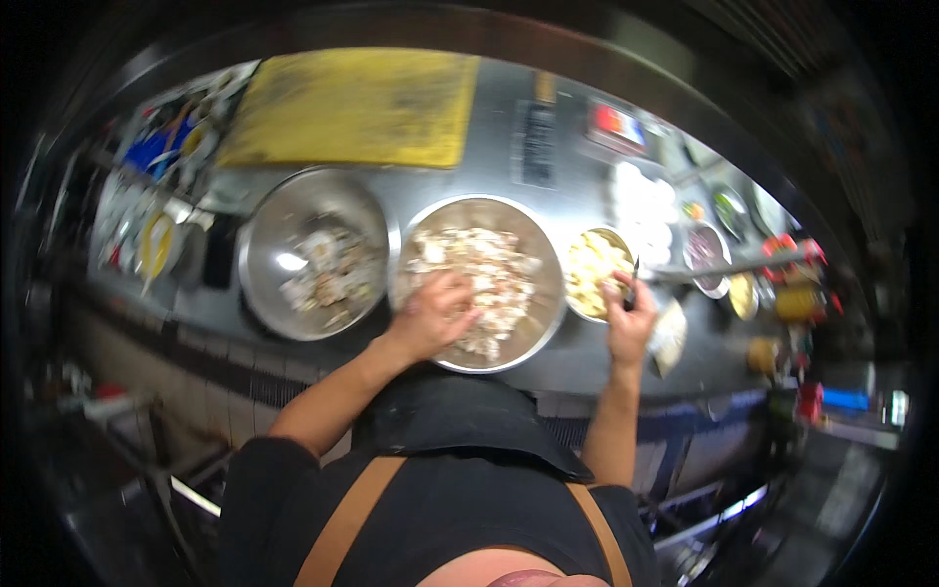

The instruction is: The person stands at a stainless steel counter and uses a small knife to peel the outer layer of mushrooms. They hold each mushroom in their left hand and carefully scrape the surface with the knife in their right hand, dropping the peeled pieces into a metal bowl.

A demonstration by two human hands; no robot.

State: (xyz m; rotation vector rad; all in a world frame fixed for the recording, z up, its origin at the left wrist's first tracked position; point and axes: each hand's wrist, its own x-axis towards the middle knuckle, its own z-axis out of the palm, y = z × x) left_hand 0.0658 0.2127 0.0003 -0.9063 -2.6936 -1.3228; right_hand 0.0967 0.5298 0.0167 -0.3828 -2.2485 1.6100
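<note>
A wide steel bowl [539, 330] holds chopped pale pieces, perhaps mushrooms [499, 279]. Over its left front part is my left hand [438, 312], fingers bent; whether it grasps a piece cannot be told. My right hand [631, 315] grips the black handle of a small tool, perhaps a knife [633, 282], pointing away from me. It is at the right edge of a smaller bowl [576, 310] of pale yellow chunks [593, 264]. To the left, a second large steel bowl [268, 242] contains pale and brown scraps [330, 275].
Behind the bowls lie a yellow cutting board [352, 110] and a dark grater-like tool [535, 143] on the steel counter [484, 176]. White rounded items [645, 209] and a bowl of purplish pieces [706, 253] stand right. A dark flat object [218, 253] lies left.
</note>
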